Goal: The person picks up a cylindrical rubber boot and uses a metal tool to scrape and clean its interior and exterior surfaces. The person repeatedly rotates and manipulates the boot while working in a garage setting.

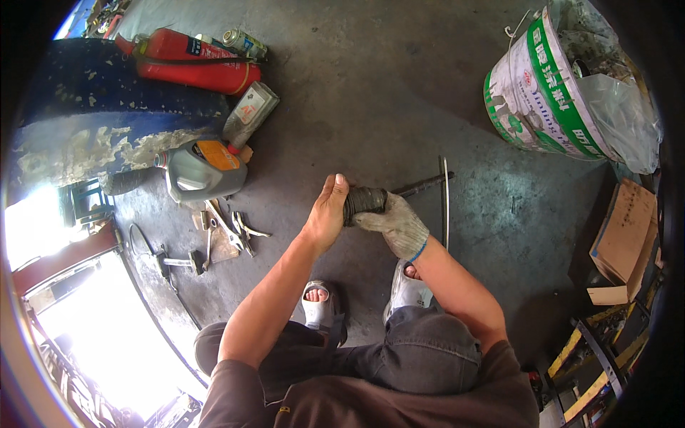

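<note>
A dark ribbed cylinder [365, 201], much like a rubber bellows boot, is held between my hands above the floor. My bare left hand [327, 212] presses its palm and fingers round the left end. In a pale knit glove with a blue cuff, my right hand [401, 227] grips the right end, thumb along the near side. A dark rod [426, 185] sticks out to the right beyond the glove; whether it joins the cylinder is hidden. Just past the glove, a thin white strip [447, 207] lies on the floor, near the rod's far end.
At the left lie a red fire extinguisher [200, 63], a grey jug [203, 173], a flat grey bottle [250, 114], pliers [246, 230] and a hammer [180, 262]. A white-green bucket [531, 85] stands far right, a cardboard box [624, 232] nearer. My sandalled feet are below my hands.
</note>
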{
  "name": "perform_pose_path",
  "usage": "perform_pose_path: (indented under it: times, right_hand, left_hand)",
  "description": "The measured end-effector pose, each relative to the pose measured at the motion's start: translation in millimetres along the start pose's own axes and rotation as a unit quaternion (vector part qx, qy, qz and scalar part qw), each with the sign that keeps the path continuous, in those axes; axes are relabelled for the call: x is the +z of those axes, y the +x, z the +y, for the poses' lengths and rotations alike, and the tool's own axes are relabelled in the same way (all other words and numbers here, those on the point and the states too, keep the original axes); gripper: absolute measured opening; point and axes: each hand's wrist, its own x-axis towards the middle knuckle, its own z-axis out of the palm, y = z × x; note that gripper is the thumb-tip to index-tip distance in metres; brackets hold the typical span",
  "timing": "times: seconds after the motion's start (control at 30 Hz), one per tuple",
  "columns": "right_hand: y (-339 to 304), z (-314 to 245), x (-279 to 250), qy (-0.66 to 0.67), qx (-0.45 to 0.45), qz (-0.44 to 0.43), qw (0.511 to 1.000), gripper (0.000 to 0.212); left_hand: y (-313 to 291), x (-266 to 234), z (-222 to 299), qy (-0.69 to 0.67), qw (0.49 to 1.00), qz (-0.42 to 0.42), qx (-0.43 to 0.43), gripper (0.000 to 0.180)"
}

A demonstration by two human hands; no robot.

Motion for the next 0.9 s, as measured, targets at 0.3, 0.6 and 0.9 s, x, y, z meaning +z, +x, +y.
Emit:
perform_pose_path:
  times: [0.3,0.6,0.9]
  right_hand:
    - [-4.3,1.5,7.4,0.047,-0.098,0.047,0.993,0.031]
    - [-17.0,-10.8,11.6,-0.036,-0.096,0.043,0.994,0.029]
    - [4.0,2.8,-10.6,-0.080,-0.223,0.041,0.971,0.029]
  left_hand:
    - [-4.3,3.3,19.2,-0.159,0.984,-0.029,0.070,0.061]
    - [-13.3,5.2,31.8,-0.047,0.987,-0.009,0.157,0.048]
    - [-30.3,-2.9,50.4,-0.011,0.970,-0.031,0.240,0.058]
